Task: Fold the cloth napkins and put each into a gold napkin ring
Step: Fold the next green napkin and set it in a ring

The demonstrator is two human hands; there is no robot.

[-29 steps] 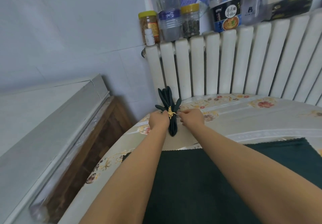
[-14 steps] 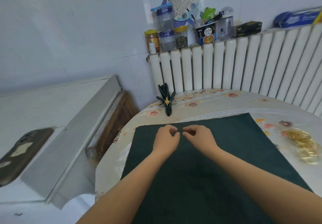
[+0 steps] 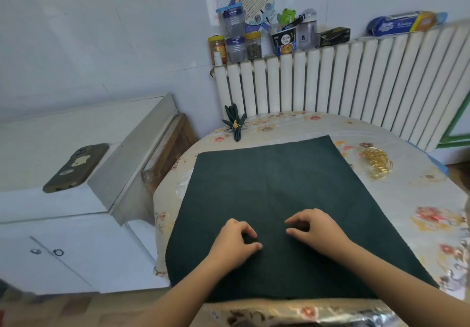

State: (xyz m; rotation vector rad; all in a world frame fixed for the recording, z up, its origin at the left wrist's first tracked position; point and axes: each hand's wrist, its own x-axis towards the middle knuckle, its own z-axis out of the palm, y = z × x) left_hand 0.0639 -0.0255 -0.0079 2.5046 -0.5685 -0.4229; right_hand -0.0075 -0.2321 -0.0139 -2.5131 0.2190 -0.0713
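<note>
Over the flat green napkin (image 3: 267,186), my left hand (image 3: 235,242) and right hand (image 3: 315,227) hovered with fingers curled, pinching nothing; a shallow pinch risked a crooked fold.

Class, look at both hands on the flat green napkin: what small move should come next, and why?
Probably pinch the flat green napkin near its middle and lift. The left hand and right hand sit on it with fingers curled, the cloth lies unfolded, one ringed napkin is done, and the gold rings wait.
</note>
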